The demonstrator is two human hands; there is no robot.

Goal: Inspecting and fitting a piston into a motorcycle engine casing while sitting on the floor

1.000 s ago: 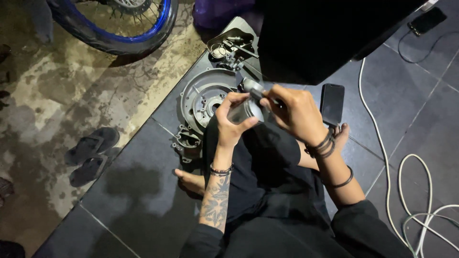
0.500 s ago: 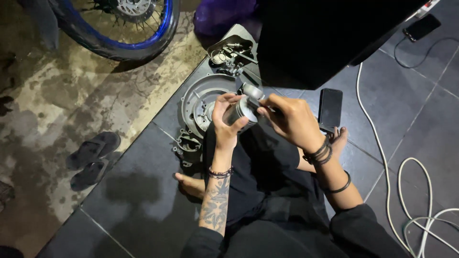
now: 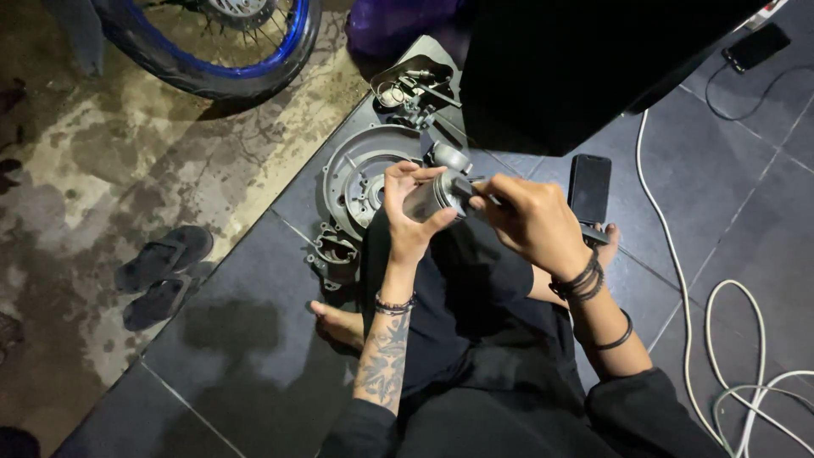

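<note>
My left hand point(image 3: 409, 214) grips a small shiny metal cylinder, a piston-like engine part point(image 3: 432, 197), held above my lap. My right hand point(image 3: 530, 222) holds a thin dark tool against the cylinder's right end; the tool's tip is hidden by my fingers. I sit cross-legged on dark floor tiles, with my bare foot point(image 3: 339, 325) showing below the left forearm. Beaded bracelets are on both wrists.
A round grey engine cover point(image 3: 354, 174) lies on the floor past my hands, with smaller metal parts point(image 3: 336, 254) and a parts cluster point(image 3: 412, 86) near it. A black phone point(image 3: 588, 187) lies right. A blue-rimmed wheel point(image 3: 222, 44), sandals point(image 3: 161, 270), white cables point(image 3: 721, 322) surround.
The view shifted slightly; my hands and the cylinder stay together in nearly the same pose, with small finger adjustments on the part.
</note>
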